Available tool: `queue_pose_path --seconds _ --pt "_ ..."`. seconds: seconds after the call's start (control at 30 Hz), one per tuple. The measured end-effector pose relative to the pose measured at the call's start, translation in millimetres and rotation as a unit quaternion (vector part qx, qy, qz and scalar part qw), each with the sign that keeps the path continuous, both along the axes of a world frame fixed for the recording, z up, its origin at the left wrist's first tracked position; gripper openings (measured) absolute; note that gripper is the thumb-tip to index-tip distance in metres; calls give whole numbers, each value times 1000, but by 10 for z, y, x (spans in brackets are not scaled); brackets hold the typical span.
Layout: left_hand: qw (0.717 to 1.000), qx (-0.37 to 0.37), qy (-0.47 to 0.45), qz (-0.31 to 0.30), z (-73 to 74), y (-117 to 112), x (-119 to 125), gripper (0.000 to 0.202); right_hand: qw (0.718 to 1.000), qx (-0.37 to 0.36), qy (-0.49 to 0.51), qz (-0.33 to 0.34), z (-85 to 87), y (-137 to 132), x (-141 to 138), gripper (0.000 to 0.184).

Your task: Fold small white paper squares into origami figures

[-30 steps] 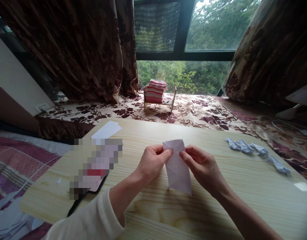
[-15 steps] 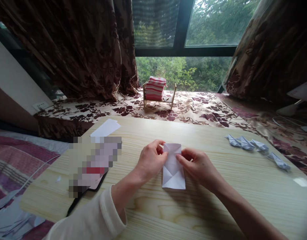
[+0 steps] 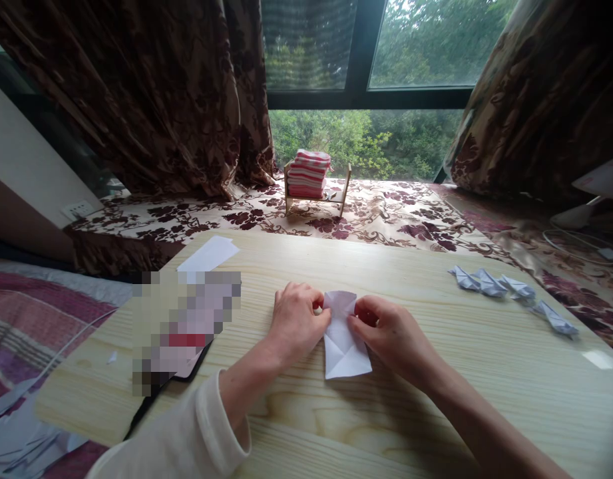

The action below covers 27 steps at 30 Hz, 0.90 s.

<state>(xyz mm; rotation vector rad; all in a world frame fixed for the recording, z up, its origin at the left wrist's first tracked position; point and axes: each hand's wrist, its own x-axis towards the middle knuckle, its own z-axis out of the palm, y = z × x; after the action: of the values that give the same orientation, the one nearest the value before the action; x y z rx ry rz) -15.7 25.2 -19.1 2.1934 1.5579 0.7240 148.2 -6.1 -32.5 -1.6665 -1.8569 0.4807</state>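
Note:
Between my two hands is a small white sheet of paper (image 3: 344, 342), upright in the view and marked with crossing diagonal creases near both ends. My left hand (image 3: 297, 322) pinches its left edge between thumb and fingers. On the opposite edge, my right hand (image 3: 386, 327) grips the paper the same way, thumb on top. The paper's middle bows slightly between the two pinches, and its near end rests close to the wooden table (image 3: 296, 419).
Several folded paper pieces (image 3: 490, 283) lie at the table's right. White paper strips (image 3: 209, 255) and a blurred-out phone-like object (image 3: 191, 332) are at the left. Beyond the table, a small wooden stand (image 3: 317, 203) holds folded striped cloths (image 3: 309, 174) on the windowsill.
The far part of the paper has narrowed and curved as both hands press its side edges inward. My left hand has turned slightly, and the view has shifted a little.

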Motion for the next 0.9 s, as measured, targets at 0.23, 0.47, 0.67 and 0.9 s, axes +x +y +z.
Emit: queue_pose_path --seconds 0.23,0.47,0.67,0.9 --pt "999 11 37 -12 -26 -38 0 13 1000 -22 15 -1 30 0 5 13" --pt "999 13 45 -18 -15 -66 29 14 1000 -14 22 18 32 -1 8 18" --pt "999 9 42 -27 -30 -88 47 9 1000 -14 -25 4 32 -7 -21 18" --pt "998 9 37 -42 -41 -101 76 6 999 -33 -24 -13 54 -14 -42 16"
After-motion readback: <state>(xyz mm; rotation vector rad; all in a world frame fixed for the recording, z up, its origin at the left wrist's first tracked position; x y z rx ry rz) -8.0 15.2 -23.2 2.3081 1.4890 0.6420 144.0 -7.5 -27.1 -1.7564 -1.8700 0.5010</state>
